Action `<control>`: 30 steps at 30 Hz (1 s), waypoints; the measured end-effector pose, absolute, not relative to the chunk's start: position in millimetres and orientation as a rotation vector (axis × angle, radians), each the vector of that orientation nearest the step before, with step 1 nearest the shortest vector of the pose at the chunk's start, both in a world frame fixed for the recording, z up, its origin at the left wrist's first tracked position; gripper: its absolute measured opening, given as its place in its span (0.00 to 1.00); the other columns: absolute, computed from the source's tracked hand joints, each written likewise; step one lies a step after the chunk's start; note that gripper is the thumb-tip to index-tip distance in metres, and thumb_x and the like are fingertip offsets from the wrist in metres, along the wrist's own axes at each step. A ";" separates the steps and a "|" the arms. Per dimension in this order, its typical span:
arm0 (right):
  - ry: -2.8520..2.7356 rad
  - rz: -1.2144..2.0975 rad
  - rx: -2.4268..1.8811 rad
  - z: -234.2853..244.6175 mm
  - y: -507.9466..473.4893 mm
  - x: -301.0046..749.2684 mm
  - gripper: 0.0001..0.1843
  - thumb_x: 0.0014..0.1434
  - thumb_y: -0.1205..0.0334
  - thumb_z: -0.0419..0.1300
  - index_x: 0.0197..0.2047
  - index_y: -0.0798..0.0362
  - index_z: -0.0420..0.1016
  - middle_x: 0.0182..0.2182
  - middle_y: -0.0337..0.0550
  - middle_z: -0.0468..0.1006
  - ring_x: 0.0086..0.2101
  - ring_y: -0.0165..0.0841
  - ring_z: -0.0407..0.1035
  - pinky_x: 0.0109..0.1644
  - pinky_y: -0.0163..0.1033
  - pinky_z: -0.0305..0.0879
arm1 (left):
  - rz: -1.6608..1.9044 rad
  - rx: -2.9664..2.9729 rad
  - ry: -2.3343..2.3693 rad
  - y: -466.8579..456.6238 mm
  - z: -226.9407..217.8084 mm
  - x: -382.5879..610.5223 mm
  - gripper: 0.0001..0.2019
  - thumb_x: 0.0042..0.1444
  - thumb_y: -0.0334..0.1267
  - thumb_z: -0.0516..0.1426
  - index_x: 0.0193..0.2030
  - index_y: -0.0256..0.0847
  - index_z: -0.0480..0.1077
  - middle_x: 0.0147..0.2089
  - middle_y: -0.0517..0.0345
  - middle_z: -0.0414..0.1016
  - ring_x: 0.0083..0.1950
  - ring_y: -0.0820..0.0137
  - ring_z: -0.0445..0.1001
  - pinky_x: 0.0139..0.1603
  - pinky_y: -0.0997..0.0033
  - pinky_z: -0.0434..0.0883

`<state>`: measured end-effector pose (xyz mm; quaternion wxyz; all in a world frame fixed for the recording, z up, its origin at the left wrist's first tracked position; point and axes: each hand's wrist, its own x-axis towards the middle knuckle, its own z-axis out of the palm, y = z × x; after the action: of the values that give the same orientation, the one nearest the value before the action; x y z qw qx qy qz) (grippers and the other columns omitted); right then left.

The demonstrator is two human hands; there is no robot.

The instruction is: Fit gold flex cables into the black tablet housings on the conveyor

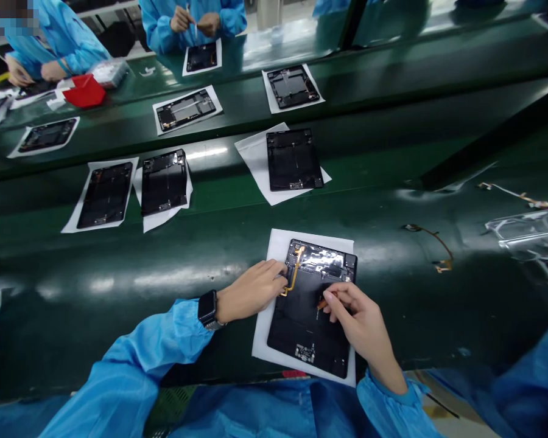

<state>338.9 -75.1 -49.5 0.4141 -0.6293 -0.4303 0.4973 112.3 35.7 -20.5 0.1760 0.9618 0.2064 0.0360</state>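
A black tablet back housing [301, 328] lies on a white sheet [261, 340] in front of me. Along its upper left runs an orange flex cable [296, 267]. My left hand [262, 286] bends over the housing's left edge, its closed fingertips at the lower end of that cable; the thumb is mostly hidden. Above the middle of the housing, my right hand [358, 313] pinches a small orange-brown pointed piece [322, 303] between thumb and fingers. Its tip is close to the black surface; whether they touch, I cannot tell.
More housings on white sheets lie beyond, such as one housing [295, 159] straight ahead. Loose flex cables [432, 234] and clear plastic trays [530, 234] are at right. Across the bench, co-workers in blue sleeves [159, 27] work near a red bin [84, 91]. A dark post [493, 137] slants at right.
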 end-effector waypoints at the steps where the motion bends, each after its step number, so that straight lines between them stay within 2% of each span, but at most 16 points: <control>1: -1.078 1.254 -1.578 -49.8 -75.0 338.8 0.13 0.62 0.51 0.60 0.40 0.52 0.69 0.24 0.38 0.75 0.24 0.29 0.68 0.28 0.34 0.66 | 0.084 2.730 0.586 36.3 -21.5 113.2 0.08 0.68 0.31 0.49 0.40 0.34 0.68 0.48 0.47 0.68 0.49 0.63 0.68 0.46 0.63 0.69; 8: -1.120 1.217 -1.601 -52.8 -77.6 338.2 0.13 0.62 0.51 0.61 0.40 0.52 0.69 0.24 0.37 0.73 0.24 0.29 0.66 0.27 0.34 0.64 | 0.037 2.810 0.578 35.4 -22.8 115.5 0.10 0.67 0.28 0.47 0.39 0.33 0.68 0.48 0.45 0.68 0.48 0.63 0.68 0.47 0.62 0.69; 11: -1.208 1.118 -1.648 -49.6 -79.3 339.1 0.12 0.61 0.52 0.61 0.40 0.52 0.71 0.24 0.36 0.72 0.25 0.30 0.66 0.30 0.34 0.65 | 0.056 2.840 0.559 32.6 -19.9 112.2 0.09 0.66 0.27 0.48 0.47 0.34 0.69 0.53 0.44 0.67 0.51 0.61 0.68 0.47 0.62 0.69; 14: -1.316 1.030 -1.677 -41.0 -80.8 340.9 0.10 0.63 0.54 0.59 0.42 0.52 0.72 0.29 0.39 0.74 0.29 0.31 0.70 0.35 0.35 0.67 | 0.075 2.885 0.467 28.7 -20.5 107.7 0.12 0.66 0.29 0.51 0.54 0.37 0.67 0.59 0.43 0.64 0.56 0.58 0.67 0.51 0.59 0.70; 16: -1.402 0.965 -1.688 -34.5 -81.6 341.0 0.09 0.65 0.55 0.58 0.42 0.51 0.72 0.32 0.40 0.76 0.31 0.32 0.72 0.37 0.35 0.68 | 0.084 2.916 0.419 26.3 -22.3 105.3 0.13 0.65 0.29 0.51 0.56 0.36 0.67 0.61 0.41 0.63 0.59 0.56 0.65 0.54 0.57 0.69; 20: -1.627 0.817 -1.706 -26.7 -81.4 333.2 0.08 0.66 0.59 0.56 0.46 0.51 0.72 0.34 0.41 0.77 0.33 0.32 0.73 0.37 0.34 0.68 | 0.110 2.928 0.410 24.5 -24.9 102.5 0.12 0.64 0.29 0.52 0.54 0.33 0.67 0.61 0.39 0.64 0.61 0.54 0.65 0.56 0.55 0.69; 24: -1.915 0.649 -1.682 -25.2 -74.1 318.2 0.08 0.67 0.63 0.53 0.48 0.52 0.70 0.38 0.44 0.78 0.36 0.35 0.74 0.40 0.37 0.68 | 0.208 2.876 0.434 25.6 -30.1 96.1 0.10 0.65 0.31 0.51 0.50 0.33 0.69 0.62 0.38 0.62 0.59 0.56 0.67 0.56 0.55 0.70; 30: -2.254 0.416 -1.642 -18.7 -54.5 296.4 0.09 0.67 0.69 0.49 0.41 0.54 0.70 0.30 0.44 0.77 0.29 0.35 0.72 0.33 0.38 0.65 | 0.422 2.737 0.553 19.3 -42.4 76.7 0.08 0.65 0.31 0.50 0.46 0.35 0.69 0.62 0.41 0.63 0.59 0.58 0.67 0.55 0.57 0.72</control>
<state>296.4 -54.5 -18.7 0.1602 -0.5749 -0.7891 0.1455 76.7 19.3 -42.4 0.1580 0.9570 0.1933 0.1476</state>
